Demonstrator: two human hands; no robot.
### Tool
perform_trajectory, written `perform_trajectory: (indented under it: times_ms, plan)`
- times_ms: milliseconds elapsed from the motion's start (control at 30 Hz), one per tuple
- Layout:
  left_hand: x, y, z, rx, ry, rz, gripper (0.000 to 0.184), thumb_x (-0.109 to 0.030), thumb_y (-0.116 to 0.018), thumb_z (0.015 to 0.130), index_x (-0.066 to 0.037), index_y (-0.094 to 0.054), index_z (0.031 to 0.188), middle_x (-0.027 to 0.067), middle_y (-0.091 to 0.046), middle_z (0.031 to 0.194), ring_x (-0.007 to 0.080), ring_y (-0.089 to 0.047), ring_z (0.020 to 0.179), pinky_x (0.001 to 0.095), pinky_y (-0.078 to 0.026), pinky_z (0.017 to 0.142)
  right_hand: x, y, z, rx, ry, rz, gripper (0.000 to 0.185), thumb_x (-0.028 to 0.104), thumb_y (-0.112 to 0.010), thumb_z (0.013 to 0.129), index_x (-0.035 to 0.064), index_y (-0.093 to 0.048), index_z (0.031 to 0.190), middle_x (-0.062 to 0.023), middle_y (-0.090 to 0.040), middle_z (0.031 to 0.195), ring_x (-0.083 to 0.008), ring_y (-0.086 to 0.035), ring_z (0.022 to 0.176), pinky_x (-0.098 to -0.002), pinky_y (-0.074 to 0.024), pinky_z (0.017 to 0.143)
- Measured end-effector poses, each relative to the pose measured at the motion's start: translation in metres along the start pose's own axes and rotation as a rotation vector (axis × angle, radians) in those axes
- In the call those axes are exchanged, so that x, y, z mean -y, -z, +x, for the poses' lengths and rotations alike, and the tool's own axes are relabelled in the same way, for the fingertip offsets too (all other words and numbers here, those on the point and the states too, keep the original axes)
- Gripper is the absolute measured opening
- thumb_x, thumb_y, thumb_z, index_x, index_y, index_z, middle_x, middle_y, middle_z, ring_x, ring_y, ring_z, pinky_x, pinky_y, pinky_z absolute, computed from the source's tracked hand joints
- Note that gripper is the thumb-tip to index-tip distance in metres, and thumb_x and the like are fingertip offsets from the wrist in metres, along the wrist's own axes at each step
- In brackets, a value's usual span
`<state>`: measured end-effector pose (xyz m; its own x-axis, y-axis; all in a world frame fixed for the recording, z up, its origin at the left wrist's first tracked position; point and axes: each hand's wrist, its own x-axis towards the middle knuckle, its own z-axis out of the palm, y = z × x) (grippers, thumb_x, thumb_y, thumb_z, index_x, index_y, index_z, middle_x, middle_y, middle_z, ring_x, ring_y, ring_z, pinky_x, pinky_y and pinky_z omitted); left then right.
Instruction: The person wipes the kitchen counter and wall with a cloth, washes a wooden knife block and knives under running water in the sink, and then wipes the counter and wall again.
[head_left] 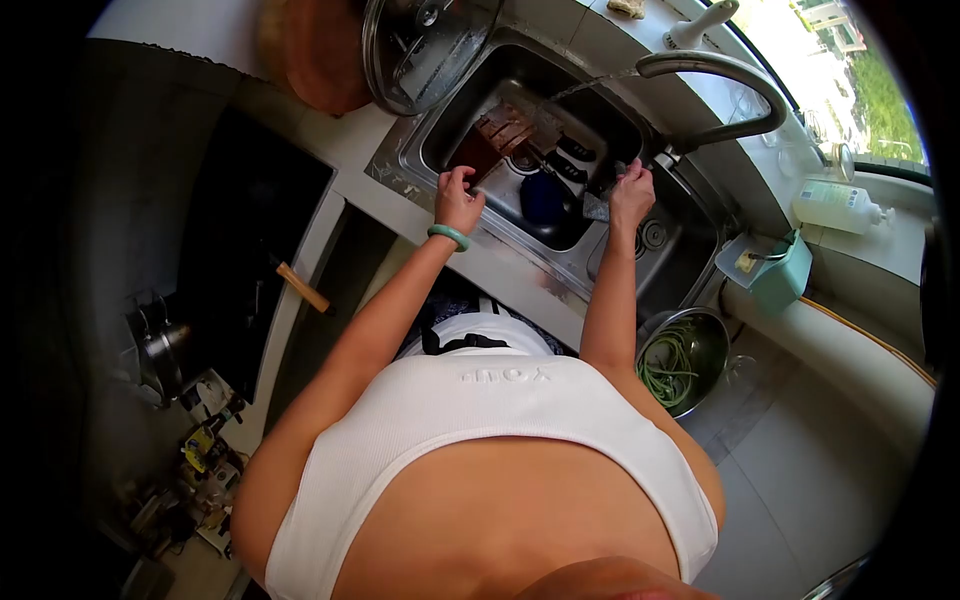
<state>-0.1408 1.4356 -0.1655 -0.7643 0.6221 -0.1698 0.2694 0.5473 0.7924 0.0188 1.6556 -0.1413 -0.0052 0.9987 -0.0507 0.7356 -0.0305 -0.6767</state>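
My left hand [459,203], with a green bangle on the wrist, is over the near rim of the sink basin [515,70]. Its fingers are loosely curled and apart, with nothing visible in them, close to a dark reddish-brown piece [472,158]. My right hand [631,195] is closed at the basin's right side, above the divider. What it grips is mostly hidden; a small greyish piece [596,208] shows beside it. Between the hands lie a dark blue rounded item [546,198] and black items with white edges [573,160]. Water runs from the curved faucet [735,66].
A glass lid [425,55] and round wooden board [312,60] stand left of the sink. On the right are a metal bowl of long green vegetables [672,365], a mint-green holder [783,275] and a white bottle [835,205]. A wooden handle [303,287] juts from the stove.
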Motion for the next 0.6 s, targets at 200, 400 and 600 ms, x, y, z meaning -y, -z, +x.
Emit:
perform_trajectory:
  times_ms: [200, 400, 600]
  plan:
    - [0.014, -0.078, 0.021, 0.47, -0.05, 0.235, 0.047, -0.013, -0.064, 0.072, -0.008, -0.05, 0.117, 0.015, -0.058, 0.097, 0.0275, -0.059, 0.085, 0.0386, -0.048, 0.08, -0.066, 0.006, 0.079, -0.019, -0.288, 0.355, 0.041, 0.032, -0.044, 0.095, -0.004, -0.062, 0.086, -0.009, -0.064, 0.069, -0.0152, -0.058, 0.053, -0.0289, -0.0437, 0.047]
    - [0.026, -0.174, 0.067, 0.314, 0.533, 0.319, 0.05, -0.023, -0.062, 0.081, -0.009, -0.044, 0.126, 0.0191, -0.059, 0.111, 0.0342, -0.056, 0.104, 0.0401, -0.045, 0.092, -0.063, 0.019, 0.095, 0.013, -0.387, 0.563, 0.033, 0.031, -0.049, 0.093, 0.0036, -0.052, 0.075, -0.0014, -0.049, 0.061, -0.0112, -0.046, 0.044, -0.0244, -0.0354, 0.039]
    - [0.006, -0.16, 0.068, 0.453, 0.291, 0.532, 0.019, -0.017, -0.059, 0.082, -0.002, -0.068, 0.086, 0.0187, -0.066, 0.094, 0.0328, -0.065, 0.086, 0.0414, -0.053, 0.071, -0.096, 0.034, 0.069, 0.243, -0.145, 0.19, 0.035, 0.033, -0.055, 0.089, 0.0004, -0.06, 0.079, -0.004, -0.059, 0.063, -0.013, -0.054, 0.054, -0.0257, -0.0421, 0.051]
